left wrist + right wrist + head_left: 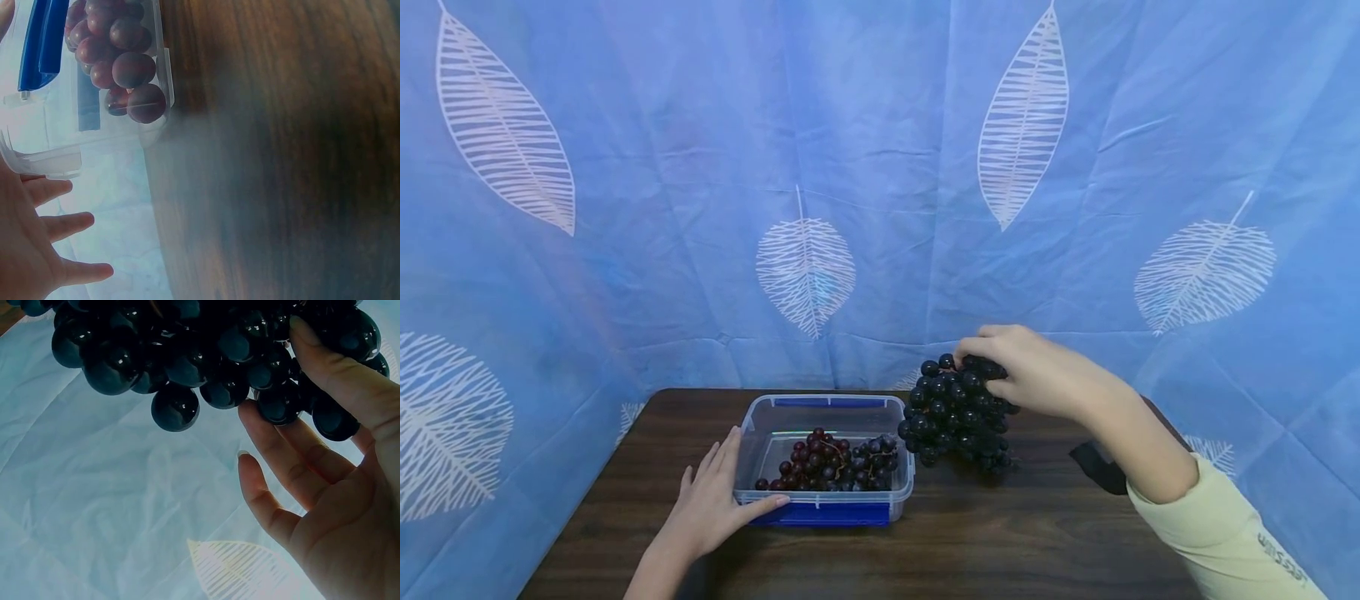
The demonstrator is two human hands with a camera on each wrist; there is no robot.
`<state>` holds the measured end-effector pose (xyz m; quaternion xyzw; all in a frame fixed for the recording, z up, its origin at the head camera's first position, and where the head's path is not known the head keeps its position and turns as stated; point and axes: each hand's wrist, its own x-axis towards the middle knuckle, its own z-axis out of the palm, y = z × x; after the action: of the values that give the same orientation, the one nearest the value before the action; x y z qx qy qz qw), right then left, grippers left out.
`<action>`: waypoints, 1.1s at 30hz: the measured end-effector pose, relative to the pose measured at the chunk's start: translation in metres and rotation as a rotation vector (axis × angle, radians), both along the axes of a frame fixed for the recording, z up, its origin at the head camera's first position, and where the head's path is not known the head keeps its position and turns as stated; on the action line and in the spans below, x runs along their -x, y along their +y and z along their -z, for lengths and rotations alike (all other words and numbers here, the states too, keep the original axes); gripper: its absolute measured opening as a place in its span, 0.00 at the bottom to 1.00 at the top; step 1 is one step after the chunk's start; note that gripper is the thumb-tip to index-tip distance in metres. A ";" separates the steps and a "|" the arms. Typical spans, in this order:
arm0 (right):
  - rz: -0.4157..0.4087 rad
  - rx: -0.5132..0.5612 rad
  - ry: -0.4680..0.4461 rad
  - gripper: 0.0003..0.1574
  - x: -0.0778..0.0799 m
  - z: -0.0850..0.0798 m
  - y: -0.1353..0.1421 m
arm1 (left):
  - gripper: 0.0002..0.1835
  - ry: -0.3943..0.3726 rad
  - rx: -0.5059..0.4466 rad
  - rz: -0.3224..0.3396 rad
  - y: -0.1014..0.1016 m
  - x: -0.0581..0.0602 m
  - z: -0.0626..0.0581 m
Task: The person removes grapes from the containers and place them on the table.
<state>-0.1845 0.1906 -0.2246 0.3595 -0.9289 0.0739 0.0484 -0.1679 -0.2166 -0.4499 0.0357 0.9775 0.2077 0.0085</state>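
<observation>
A bunch of dark, near-black grapes (951,408) hangs from my right hand (1037,371), just right of a clear plastic container (820,497). In the right wrist view the thumb (337,375) and fingers pinch the upper part of the bunch. Inside the container lie red grapes (812,458) and a dusky purple bunch (872,462), toward its near right part. My left hand (707,500) rests against the container's left side with fingers spread, its thumb along the near rim. Blue clasps (44,44) run along the container's sides.
The container stands on a dark wooden table (1000,533). Beside the right forearm lies a black object (1097,467), partly hidden by the arm. A blue cloth (880,275) with white leaf prints hangs behind and around the table.
</observation>
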 end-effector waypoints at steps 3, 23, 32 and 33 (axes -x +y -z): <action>0.006 0.002 0.003 0.26 -0.001 0.001 0.006 | 0.72 0.002 -0.001 0.003 0.000 0.001 0.000; 0.070 0.008 0.000 0.28 -0.004 0.008 0.044 | 0.72 -0.008 -0.004 0.003 0.000 0.000 -0.001; 0.073 0.000 0.011 0.28 -0.001 0.012 0.059 | 0.72 -0.023 -0.014 0.006 -0.001 0.001 -0.002; 0.077 0.001 0.011 0.28 -0.001 0.012 0.061 | 0.72 -0.025 -0.016 0.007 -0.001 0.001 -0.002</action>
<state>-0.1833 0.2514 -0.2368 0.3238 -0.9418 0.0705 0.0565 -0.1687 -0.2176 -0.4479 0.0364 0.9755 0.2159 0.0212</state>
